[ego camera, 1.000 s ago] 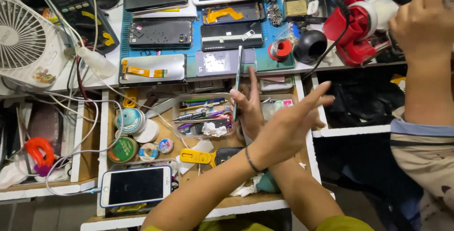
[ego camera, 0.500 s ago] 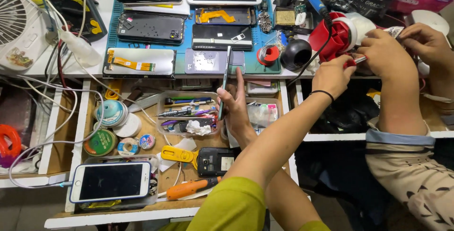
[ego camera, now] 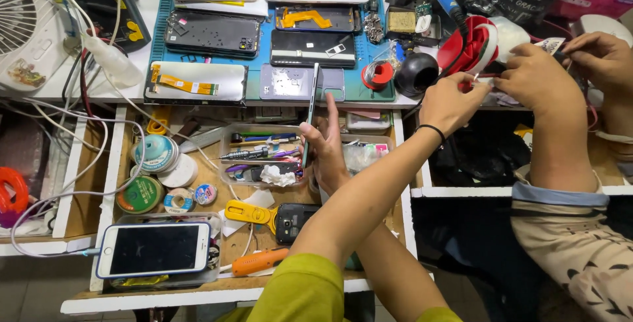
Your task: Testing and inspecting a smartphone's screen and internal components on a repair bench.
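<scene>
While upright, phone point(ego camera: 310, 114) between fingers point(ego camera: 330, 107).

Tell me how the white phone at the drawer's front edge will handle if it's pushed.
The white phone looks flat and rigid, so it should slide rather than roll or tip. Its glass face is probably fragile. A white cable seems plugged in at its left end and may tug.

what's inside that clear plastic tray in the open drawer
The clear tray holds a screwdriver, pens and crumpled white tissue. Its right end is hidden behind the left hand holding a phone.
</scene>
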